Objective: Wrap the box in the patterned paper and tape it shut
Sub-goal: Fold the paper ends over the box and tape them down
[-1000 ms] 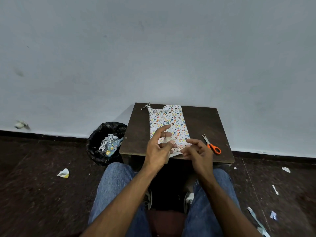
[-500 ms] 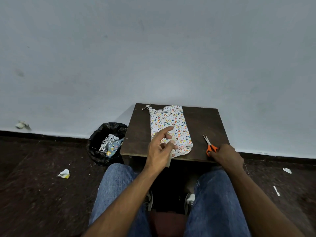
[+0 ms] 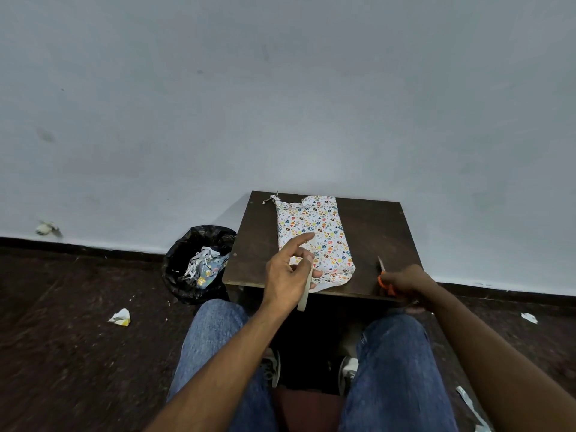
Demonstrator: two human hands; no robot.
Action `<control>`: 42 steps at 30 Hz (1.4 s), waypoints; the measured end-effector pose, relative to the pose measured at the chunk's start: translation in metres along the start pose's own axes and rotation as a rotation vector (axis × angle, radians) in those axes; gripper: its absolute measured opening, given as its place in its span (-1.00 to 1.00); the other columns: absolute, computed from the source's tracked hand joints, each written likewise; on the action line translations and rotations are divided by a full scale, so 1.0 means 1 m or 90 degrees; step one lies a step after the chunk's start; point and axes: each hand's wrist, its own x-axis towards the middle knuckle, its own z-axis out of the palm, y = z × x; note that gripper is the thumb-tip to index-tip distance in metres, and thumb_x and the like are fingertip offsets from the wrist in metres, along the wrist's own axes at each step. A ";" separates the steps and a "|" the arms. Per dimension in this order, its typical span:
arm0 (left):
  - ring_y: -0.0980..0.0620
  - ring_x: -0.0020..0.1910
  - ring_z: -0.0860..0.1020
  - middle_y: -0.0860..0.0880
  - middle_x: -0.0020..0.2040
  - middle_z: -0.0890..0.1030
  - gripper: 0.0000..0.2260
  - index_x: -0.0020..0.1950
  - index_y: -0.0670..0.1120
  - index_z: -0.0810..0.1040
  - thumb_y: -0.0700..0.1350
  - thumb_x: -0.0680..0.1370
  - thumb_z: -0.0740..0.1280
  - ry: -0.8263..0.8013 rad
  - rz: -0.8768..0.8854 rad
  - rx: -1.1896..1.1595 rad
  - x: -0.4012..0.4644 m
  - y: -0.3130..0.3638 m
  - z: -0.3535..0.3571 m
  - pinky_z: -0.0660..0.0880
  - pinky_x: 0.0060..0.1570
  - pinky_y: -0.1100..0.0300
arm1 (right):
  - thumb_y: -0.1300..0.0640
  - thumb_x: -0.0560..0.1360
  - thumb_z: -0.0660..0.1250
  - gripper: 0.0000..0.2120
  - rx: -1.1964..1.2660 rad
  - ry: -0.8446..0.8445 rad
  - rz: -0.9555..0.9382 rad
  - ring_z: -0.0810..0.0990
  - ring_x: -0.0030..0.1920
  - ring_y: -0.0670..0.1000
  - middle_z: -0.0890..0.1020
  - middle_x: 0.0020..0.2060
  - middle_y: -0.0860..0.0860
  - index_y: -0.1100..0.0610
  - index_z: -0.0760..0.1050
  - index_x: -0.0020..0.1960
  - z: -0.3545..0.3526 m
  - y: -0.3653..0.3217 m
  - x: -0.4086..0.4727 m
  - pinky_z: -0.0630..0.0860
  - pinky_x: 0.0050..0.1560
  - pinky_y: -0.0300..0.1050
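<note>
The box wrapped in white patterned paper (image 3: 314,235) lies lengthwise on the small dark wooden table (image 3: 377,232). Its far end is loosely crumpled, and its near end reaches the table's front edge. My left hand (image 3: 288,275) hovers over the near end and pinches a strip of beige tape (image 3: 304,294) that hangs down past the table edge. My right hand (image 3: 405,283) is at the table's front right, closed around the orange handles of the scissors (image 3: 382,274), whose blades point away from me.
A black bin (image 3: 199,263) holding paper scraps stands on the floor left of the table. Crumpled paper bits (image 3: 120,317) lie on the dark floor on both sides. My knees in jeans sit below the table's front edge. A pale wall rises behind.
My right hand left the box's near end, went right to the scissors and closed on their handles. My left hand stayed over the box with the tape strip.
</note>
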 end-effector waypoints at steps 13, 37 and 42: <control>-0.14 -0.32 0.67 -0.01 -0.19 0.53 -0.63 0.16 0.10 0.59 -0.36 0.59 0.26 -0.020 -0.020 -0.009 0.003 -0.005 -0.001 0.56 -0.36 0.10 | -0.12 0.38 0.55 -0.60 -0.229 -0.288 -0.353 0.53 -0.30 -0.08 0.51 -0.32 0.02 0.20 0.52 -0.20 -0.021 -0.045 -0.043 0.61 -0.40 -0.05; -0.18 -0.30 0.68 -0.13 -0.14 0.51 -0.59 0.22 0.15 0.57 -0.35 0.58 0.30 -0.053 -0.007 0.001 0.000 -0.010 -0.001 0.63 -0.23 -0.03 | -0.25 0.43 0.43 -0.56 -0.406 -0.227 -0.570 0.39 -0.39 -0.12 0.47 -0.44 -0.09 0.02 0.40 -0.41 -0.003 -0.060 -0.041 0.32 -0.27 -0.08; -0.18 -0.33 0.67 -0.08 -0.19 0.55 -0.55 0.26 0.16 0.55 -0.36 0.57 0.30 -0.028 -0.025 -0.017 0.001 -0.013 0.003 0.62 -0.22 0.02 | -0.36 0.45 0.33 -0.48 -0.439 -0.231 -0.552 0.36 -0.37 -0.09 0.43 -0.40 -0.10 0.05 0.36 -0.35 -0.004 -0.055 -0.044 0.30 -0.25 -0.07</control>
